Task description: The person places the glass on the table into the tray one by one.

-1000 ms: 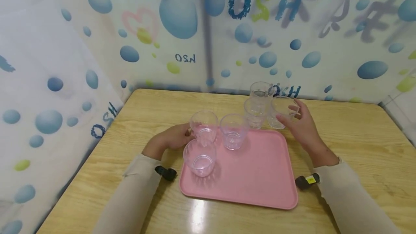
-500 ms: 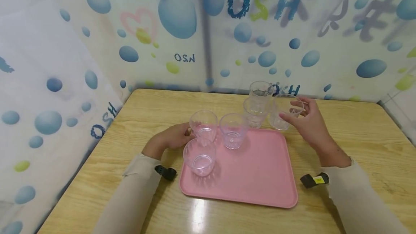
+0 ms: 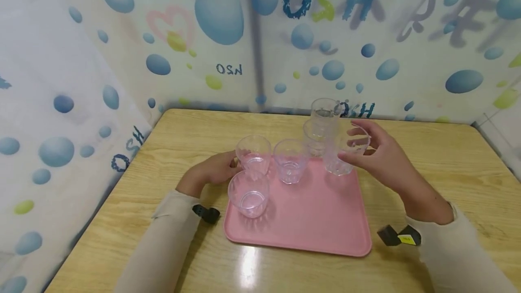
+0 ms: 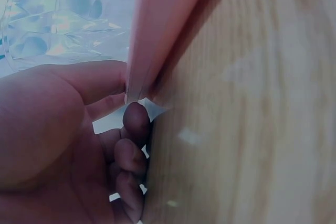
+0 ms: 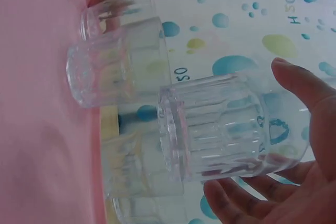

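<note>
My right hand (image 3: 380, 159) grips a clear plastic cup (image 3: 338, 164) by its upper side, thumb on one side and fingers on the other. In the right wrist view that cup (image 5: 220, 124) is ribbed and its base hangs above the pink tray (image 5: 42, 129). At the tray's left edge, my left hand (image 3: 217, 168) pinches the rim; the left wrist view shows the tray edge (image 4: 157, 30) between thumb and curled fingers. Three clear cups stand on the tray's left and middle: a back-left cup (image 3: 253, 148), a middle cup (image 3: 291, 166) and a front-left cup (image 3: 249, 198).
Beyond the tray's back edge stand two more clear vessels, a cup (image 3: 313, 141) and a taller one (image 3: 324, 111) behind it, partly overlapping. The wooden table (image 3: 195, 130) meets a patterned wall covering (image 3: 277, 58) at the back and left.
My right hand has lifted the clear cup off the table behind the tray and brought it forward over the tray's back right corner. The left hand stays at the tray edge.
</note>
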The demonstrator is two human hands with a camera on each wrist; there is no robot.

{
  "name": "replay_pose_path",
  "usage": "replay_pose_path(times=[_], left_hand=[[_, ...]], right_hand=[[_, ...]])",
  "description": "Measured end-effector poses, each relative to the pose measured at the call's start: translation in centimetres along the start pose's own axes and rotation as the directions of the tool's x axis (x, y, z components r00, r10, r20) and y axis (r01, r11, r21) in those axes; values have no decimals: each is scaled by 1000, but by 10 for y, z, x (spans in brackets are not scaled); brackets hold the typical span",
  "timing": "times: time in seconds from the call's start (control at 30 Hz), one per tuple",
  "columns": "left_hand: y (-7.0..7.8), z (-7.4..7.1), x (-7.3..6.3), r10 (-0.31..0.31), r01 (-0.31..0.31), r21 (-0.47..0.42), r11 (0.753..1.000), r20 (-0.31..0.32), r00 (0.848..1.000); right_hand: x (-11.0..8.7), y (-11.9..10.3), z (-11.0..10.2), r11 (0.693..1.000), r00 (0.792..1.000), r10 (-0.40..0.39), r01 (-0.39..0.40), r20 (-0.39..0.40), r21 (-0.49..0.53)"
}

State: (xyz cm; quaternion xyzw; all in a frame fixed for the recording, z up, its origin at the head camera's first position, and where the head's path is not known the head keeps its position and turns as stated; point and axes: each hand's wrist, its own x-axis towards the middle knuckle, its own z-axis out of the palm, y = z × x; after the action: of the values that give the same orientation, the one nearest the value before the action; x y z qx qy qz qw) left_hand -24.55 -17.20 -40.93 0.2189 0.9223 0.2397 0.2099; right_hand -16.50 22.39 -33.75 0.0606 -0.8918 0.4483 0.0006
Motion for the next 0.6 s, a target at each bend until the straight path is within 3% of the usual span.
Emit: replay_pose_path(times=[0.23,0.6], left_hand=[[0,-2,-1,13,-13,-5,1000,4,1000],[-3,-1,1,26,-26,-6,1000,5,1000]], right_hand=[[-13,-20,6,998,994,-57,54,97,38],[-25,-26,26,992,954,-114,92,279,91]])
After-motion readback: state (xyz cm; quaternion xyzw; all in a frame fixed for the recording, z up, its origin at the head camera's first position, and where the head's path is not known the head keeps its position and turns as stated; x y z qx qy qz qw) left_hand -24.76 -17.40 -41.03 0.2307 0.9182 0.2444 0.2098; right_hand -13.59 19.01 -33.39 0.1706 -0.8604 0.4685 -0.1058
